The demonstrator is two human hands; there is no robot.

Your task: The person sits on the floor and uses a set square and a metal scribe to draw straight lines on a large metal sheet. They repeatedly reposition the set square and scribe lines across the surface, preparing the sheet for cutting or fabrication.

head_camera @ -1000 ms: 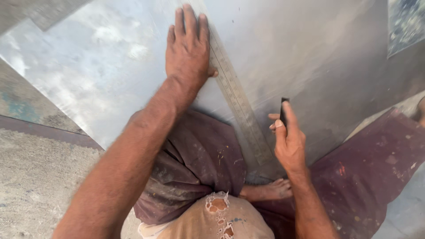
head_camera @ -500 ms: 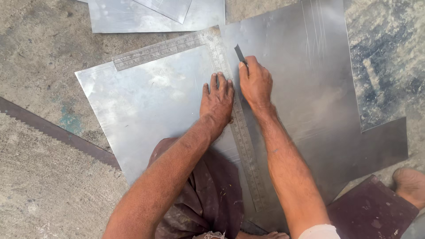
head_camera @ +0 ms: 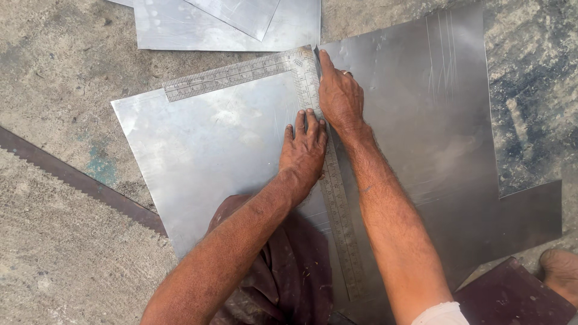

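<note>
Steel framing square point(head_camera: 325, 174): flat on sheet metal point(head_camera: 205, 150) on the concrete floor point(head_camera: 54, 72). Left hand point(head_camera: 303, 150) open, pressing it down. Right hand point(head_camera: 339, 96), closed around a scriber half a second ago, has advanced to the square's corner; the scribed line is likely at its end.

Rough, stained concrete floor point(head_camera: 54, 78) all around – greenish paint smudge point(head_camera: 99, 168) on the left, darker mottled patch point(head_camera: 530, 102) on the right – lit by soft, even daylight with no hard shadows.
</note>
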